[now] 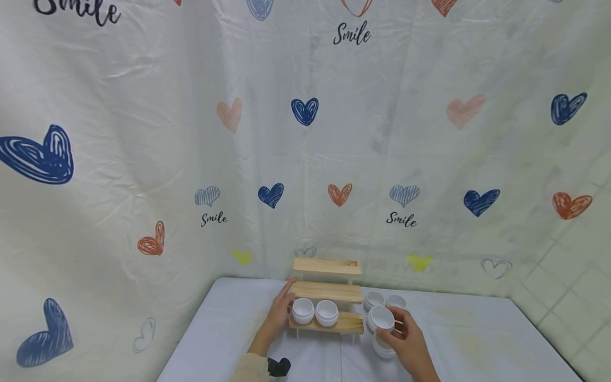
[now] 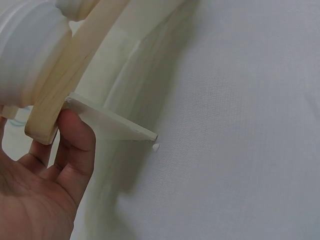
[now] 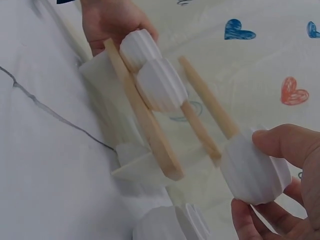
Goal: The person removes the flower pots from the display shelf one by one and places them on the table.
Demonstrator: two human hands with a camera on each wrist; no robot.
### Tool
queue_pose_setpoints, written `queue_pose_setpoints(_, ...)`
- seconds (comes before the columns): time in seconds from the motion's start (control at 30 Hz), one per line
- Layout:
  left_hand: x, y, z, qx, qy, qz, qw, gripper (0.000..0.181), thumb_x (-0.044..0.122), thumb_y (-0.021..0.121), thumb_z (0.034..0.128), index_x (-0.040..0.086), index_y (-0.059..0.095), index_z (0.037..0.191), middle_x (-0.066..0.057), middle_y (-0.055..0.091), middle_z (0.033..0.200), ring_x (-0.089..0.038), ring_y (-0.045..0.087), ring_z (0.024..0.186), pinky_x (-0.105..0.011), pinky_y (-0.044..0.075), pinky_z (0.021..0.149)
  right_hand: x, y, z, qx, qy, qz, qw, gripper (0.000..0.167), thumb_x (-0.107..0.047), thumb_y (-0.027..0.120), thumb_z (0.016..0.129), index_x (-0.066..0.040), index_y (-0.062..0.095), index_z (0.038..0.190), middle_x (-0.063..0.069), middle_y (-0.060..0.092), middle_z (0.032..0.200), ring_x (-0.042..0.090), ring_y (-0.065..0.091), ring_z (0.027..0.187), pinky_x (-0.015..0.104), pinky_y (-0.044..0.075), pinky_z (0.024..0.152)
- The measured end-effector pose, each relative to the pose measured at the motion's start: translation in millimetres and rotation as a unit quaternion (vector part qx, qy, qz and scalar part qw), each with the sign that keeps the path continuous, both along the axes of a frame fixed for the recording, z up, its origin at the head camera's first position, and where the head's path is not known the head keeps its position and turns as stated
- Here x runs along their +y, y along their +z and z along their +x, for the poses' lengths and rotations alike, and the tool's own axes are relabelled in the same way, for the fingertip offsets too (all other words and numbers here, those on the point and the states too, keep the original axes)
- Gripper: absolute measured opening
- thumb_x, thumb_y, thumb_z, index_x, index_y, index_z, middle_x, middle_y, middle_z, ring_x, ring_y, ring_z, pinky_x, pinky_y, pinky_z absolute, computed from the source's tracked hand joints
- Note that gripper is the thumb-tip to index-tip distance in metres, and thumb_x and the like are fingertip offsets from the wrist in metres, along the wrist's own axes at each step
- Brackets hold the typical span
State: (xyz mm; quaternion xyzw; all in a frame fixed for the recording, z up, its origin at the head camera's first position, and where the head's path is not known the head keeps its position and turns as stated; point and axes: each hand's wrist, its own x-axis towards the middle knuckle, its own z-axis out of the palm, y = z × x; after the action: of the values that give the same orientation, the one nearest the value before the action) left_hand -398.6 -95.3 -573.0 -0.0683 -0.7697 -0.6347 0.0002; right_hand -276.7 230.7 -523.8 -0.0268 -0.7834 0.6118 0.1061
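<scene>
A three-tier wooden display stand with white supports stands on the table. My left hand grips the left end of its lowest board, with the thumb against the board's edge in the left wrist view. Two small white ribbed bowls sit side by side on that board, toward its left. To the right of the stand, my right hand holds another white bowl between thumb and fingers, lifted above the table. Its ribbed side shows in the right wrist view.
More white bowls stand on the table right of the stand: two behind the held one and at least one in front. The white-covered table meets a hanging cloth printed with hearts. The two upper boards carry nothing.
</scene>
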Motion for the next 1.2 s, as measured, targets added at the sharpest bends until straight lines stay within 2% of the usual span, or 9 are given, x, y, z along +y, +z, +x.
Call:
queue_pose_setpoints(0.33, -1.8, 1.2, -1.2, -0.002, -0.005, 0.003, 1.0, 0.052, 0.034, 0.045, 0.1048, 0.032, 0.041, 0.156, -0.006, 0.06, 0.109, -0.018, 0.052, 0.093, -0.033, 0.042, 0.078, 15.3, -13.1, 1.6, -0.003, -0.01, 0.022, 0.9997, 0.068, -0.008, 0.082, 0.084, 0.001, 0.047, 0.142, 0.019, 0.054, 0.138, -0.008, 0.057, 0.1, 0.015, 0.053, 0.083)
queue_pose_setpoints(0.6, -1.8, -0.7, -2.1, -0.009, -0.006, 0.005, 0.9999, 0.051, 0.035, 0.045, 0.1048, 0.034, 0.041, 0.156, -0.005, 0.059, 0.105, -0.019, 0.052, 0.092, -0.033, 0.042, 0.079, 24.6, -17.3, 6.2, -0.049, -0.024, 0.044, 0.9975, 0.073, -0.019, 0.084, 0.085, -0.002, 0.045, 0.144, 0.022, 0.054, 0.139, -0.007, 0.058, 0.097, 0.014, 0.051, 0.083)
queue_pose_setpoints(0.93, -1.4, -1.0, -2.4, -0.016, -0.002, 0.0, 0.9999, 0.05, 0.035, 0.045, 0.1045, 0.038, 0.043, 0.155, -0.006, 0.06, 0.103, -0.02, 0.053, 0.09, -0.033, 0.043, 0.076, 39.0, -25.7, 11.6, -0.027, -0.032, 0.05, 0.9979, 0.071, -0.015, 0.085, 0.083, 0.001, 0.047, 0.141, 0.023, 0.055, 0.136, -0.007, 0.058, 0.094, 0.015, 0.053, 0.082)
queue_pose_setpoints(1.07, -1.5, -0.9, -2.2, -0.014, -0.004, 0.0, 0.9999, 0.05, 0.035, 0.045, 0.1045, 0.037, 0.042, 0.155, -0.006, 0.061, 0.105, -0.02, 0.053, 0.091, -0.033, 0.043, 0.077, 44.0, -28.4, 12.7, -0.034, -0.036, 0.052, 0.9974, 0.072, -0.018, 0.085, 0.083, 0.001, 0.048, 0.141, 0.021, 0.056, 0.135, -0.008, 0.058, 0.095, 0.015, 0.052, 0.083)
queue_pose_setpoints(1.2, -1.5, -0.9, -2.6, -0.013, -0.003, 0.001, 0.9999, 0.051, 0.035, 0.045, 0.1043, 0.037, 0.042, 0.155, -0.005, 0.061, 0.105, -0.02, 0.053, 0.091, -0.033, 0.043, 0.077, 49.8, -31.1, 11.8, -0.058, -0.039, 0.055, 0.996, 0.075, -0.025, 0.086, 0.083, 0.0, 0.047, 0.142, 0.02, 0.054, 0.137, -0.007, 0.056, 0.096, 0.014, 0.051, 0.083)
